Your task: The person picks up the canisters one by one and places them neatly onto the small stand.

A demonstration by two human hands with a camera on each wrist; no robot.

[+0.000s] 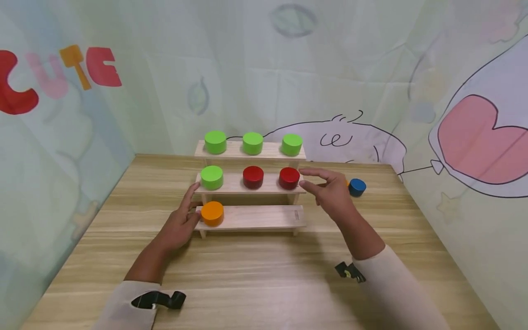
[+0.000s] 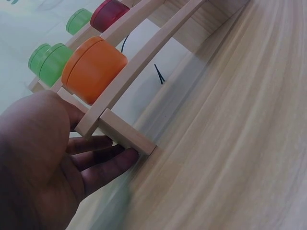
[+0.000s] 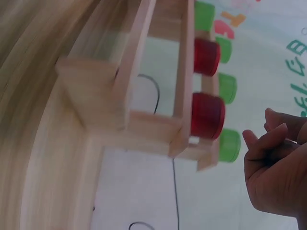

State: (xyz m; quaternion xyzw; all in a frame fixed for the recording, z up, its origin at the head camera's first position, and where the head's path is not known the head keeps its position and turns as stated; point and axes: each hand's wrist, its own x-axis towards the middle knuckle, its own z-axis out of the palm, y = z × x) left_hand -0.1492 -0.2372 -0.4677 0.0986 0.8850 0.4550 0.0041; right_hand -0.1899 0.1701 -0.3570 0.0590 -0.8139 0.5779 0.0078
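Observation:
A three-tier wooden stand [image 1: 251,217] bears coloured round blocks. Three green blocks [image 1: 252,143] line the top tier. On the middle tier are a green block [image 1: 212,178], a red block [image 1: 253,177] and another red block [image 1: 289,178] at the right end. An orange block [image 1: 212,213] sits at the left of the lowest tier. My left hand [image 1: 179,227] rests against the stand's left end, its fingertips touching the leg in the left wrist view. Beside the right-hand red block, my right hand [image 1: 332,195] has thumb and forefinger extended and parted, holding nothing; the right wrist view shows it apart from the block.
On the table [image 1: 264,279], right of the stand, a blue block [image 1: 357,187] lies beyond my right hand. A sliver of an orange piece [image 1: 347,183] shows beside it, mostly hidden. Printed cloth [image 1: 165,91] encloses the table's back and sides.

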